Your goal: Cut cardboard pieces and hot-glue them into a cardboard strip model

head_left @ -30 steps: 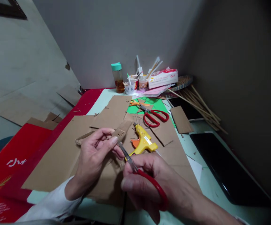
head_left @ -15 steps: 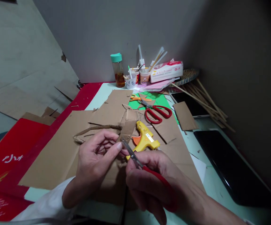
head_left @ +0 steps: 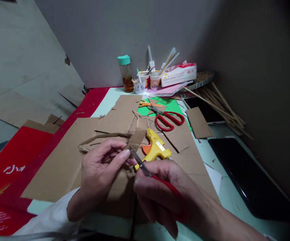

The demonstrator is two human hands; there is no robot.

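**Red-handled scissors at cardboard strip**

Your left hand pinches the strip's near end above cardboard sheets; your right hand grips the scissors. The yellow glue gun lies beyond, second pair of scissors behind it. Pale tabletop runs between the sheets' right edge and a glossy black device.

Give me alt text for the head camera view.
The right hand holds red-handled scissors at the end of a cardboard strip held in the left hand. Beyond lie a yellow glue gun and other scissors.
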